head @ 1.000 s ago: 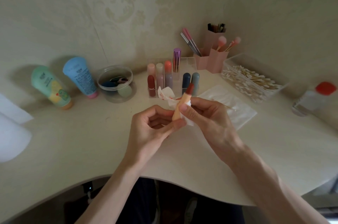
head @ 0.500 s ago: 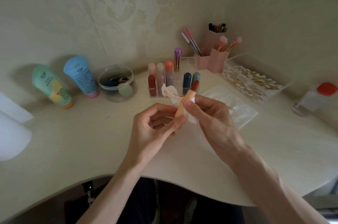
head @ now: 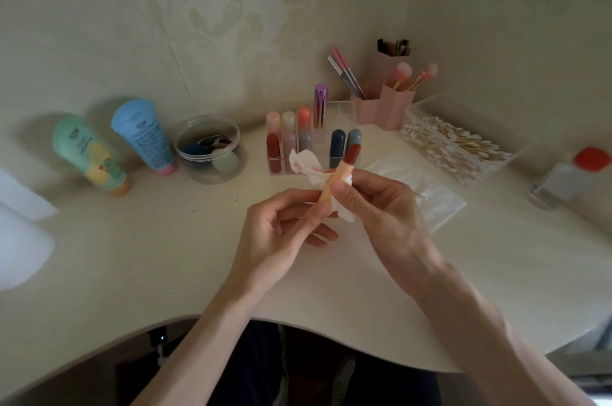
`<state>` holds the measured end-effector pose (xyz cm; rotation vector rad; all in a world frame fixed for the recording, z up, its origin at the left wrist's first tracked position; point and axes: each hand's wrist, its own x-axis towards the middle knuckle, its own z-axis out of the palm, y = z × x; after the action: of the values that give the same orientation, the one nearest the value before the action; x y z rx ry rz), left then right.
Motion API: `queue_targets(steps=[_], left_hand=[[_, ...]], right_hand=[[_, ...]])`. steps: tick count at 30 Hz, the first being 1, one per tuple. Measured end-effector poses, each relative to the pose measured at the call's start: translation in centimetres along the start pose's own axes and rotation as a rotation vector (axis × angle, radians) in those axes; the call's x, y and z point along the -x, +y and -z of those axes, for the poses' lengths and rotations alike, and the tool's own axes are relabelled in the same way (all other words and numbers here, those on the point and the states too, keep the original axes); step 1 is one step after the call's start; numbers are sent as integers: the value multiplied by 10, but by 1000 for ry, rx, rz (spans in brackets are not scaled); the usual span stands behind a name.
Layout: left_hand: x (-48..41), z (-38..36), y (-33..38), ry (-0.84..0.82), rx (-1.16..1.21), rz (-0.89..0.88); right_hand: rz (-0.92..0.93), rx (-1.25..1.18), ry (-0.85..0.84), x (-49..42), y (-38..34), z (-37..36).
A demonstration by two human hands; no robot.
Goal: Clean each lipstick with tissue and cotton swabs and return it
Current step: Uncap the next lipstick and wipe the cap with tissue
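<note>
An open lipstick (head: 341,170) with a peach tube and a dark red tip points up and to the right above the table's middle. My left hand (head: 281,233) pinches its lower end. My right hand (head: 377,210) grips the tube's middle through a white tissue (head: 311,170) that has red smears and sticks out to the left. Behind them a clear organiser (head: 344,109) holds several capped lipsticks. A clear box of cotton swabs (head: 453,143) stands at the right, and a flat pack of tissues (head: 427,193) lies in front of it.
Two tubes of cream (head: 89,153) lean on the wall at the left, beside a round clear tub (head: 208,147) of sponges. Pink brush holders (head: 387,100) stand at the back. A red-capped bottle (head: 569,177) is at the far right. The table's curved front edge (head: 331,336) runs below my hands.
The lipstick has tilted further to the right and risen slightly. My right thumb has slid along the tube with the tissue. My left hand keeps its hold on the base.
</note>
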<state>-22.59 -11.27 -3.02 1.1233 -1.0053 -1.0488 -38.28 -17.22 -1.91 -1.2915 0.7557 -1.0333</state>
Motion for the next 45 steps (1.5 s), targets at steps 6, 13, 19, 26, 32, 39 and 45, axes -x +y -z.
queue_targets(steps=[6,13,19,26,32,39,45], left_hand=[[0,5,-4,135,-96,-35],[1,1,0,-11,-70,-34],[1,3,-3,95,-85,-39],[0,1,1,0,-11,4],[0,5,-1,117,-75,11],[1,2,1,17,-12,52],[2,4,3,80,-23,21]], right_hand=[[31,80,19,-1,3,-4],[-6,-10,-8,-1,0,0],[20,55,0,1,2,-6],[0,15,7,1,0,-1],[0,55,-19,0,1,-5],[-1,49,-1,1,1,-2],[-3,45,-34,2,-1,-3]])
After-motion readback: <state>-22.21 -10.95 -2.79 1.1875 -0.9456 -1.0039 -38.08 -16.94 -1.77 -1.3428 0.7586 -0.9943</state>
